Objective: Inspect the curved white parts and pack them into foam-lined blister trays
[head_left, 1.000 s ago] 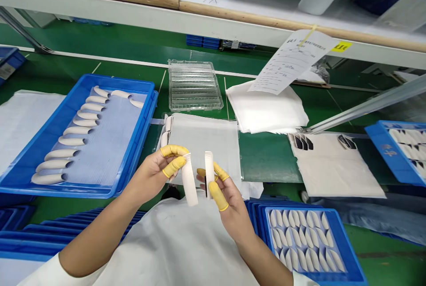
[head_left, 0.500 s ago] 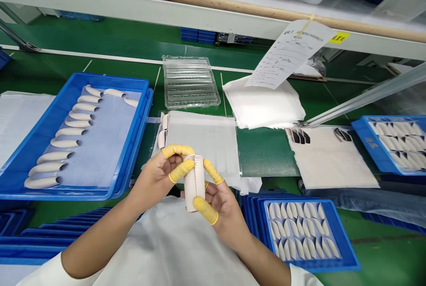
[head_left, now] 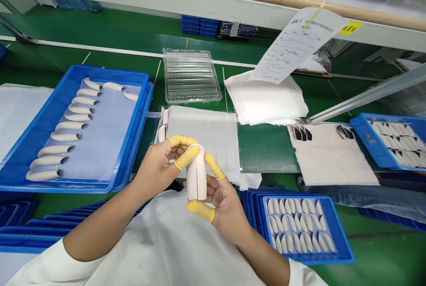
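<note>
Both hands wear yellow finger cots and hold two white curved plastic shells (head_left: pixel 196 175) pressed together upright in front of my chest. My left hand (head_left: pixel 163 164) pinches the top of the pair with thumb and forefinger. My right hand (head_left: pixel 218 197) cups the pair from below and behind, thumb across the bottom. Just beyond the hands lies a white cloth (head_left: pixel 203 135) over a clear tray, with a few white shells showing at its left edge.
A blue tray (head_left: pixel 140 113) at left holds a column of white shells on a sheet. A blue tray (head_left: pixel 336 237) at lower right is packed with several shells. A clear ribbed tray (head_left: pixel 191 75), stacked white cloths (head_left: pixel 266 99), a hanging paper (head_left: pixel 296 48) and another blue tray (head_left: pixel 362 133) lie beyond.
One second ago each hand held one shell apart from the other. The hands came together, and the two shells now sit closed against each other as a pair.
</note>
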The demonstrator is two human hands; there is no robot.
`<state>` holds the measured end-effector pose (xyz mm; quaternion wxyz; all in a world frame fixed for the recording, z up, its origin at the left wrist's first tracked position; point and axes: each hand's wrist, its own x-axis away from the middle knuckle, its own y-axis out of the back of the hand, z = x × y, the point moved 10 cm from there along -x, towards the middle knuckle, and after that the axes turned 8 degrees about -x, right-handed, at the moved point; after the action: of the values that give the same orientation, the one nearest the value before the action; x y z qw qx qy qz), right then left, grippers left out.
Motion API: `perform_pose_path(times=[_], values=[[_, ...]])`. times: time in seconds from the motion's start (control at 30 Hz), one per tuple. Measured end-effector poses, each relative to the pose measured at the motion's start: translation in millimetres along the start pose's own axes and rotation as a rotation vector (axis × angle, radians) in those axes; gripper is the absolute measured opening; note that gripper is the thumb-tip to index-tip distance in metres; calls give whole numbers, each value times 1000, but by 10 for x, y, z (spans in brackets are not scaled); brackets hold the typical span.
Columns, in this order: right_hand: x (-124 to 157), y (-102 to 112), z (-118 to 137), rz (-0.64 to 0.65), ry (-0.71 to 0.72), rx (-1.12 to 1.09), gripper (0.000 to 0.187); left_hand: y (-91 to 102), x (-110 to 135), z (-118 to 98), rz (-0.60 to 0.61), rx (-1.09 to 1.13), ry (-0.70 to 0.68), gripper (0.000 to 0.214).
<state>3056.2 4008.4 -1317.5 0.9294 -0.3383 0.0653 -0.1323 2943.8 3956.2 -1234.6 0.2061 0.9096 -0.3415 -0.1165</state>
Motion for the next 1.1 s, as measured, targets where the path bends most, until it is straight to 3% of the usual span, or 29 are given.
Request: perform_pose_path(times=[0.13, 0.3, 0.67, 0.73, 0.9, 1.0, 1.1], values=[[82, -81, 76, 116, -42, 1, 106, -119, -107, 189, 100, 149, 196, 26], [135, -53, 149, 71, -46, 32, 93, -330, -121, 430, 208, 355, 376, 39], [119, -18, 131, 38, -16, 130, 96, -346, -13, 500, 158, 435, 404, 44], [107, -39, 90, 57, -25, 42, 96, -313, -3, 470, 123, 488, 374, 43], [84, -173, -163, 90, -207, -382, 56, -205, 23, 364, -15, 618, 238, 38], [112, -320, -296, 124, -344, -642, 46, -209, 58, 367, -68, 736, 201, 36], [153, -426, -360, 164, -422, -767, 45, -248, 94, 403, -83, 826, 193, 36]])
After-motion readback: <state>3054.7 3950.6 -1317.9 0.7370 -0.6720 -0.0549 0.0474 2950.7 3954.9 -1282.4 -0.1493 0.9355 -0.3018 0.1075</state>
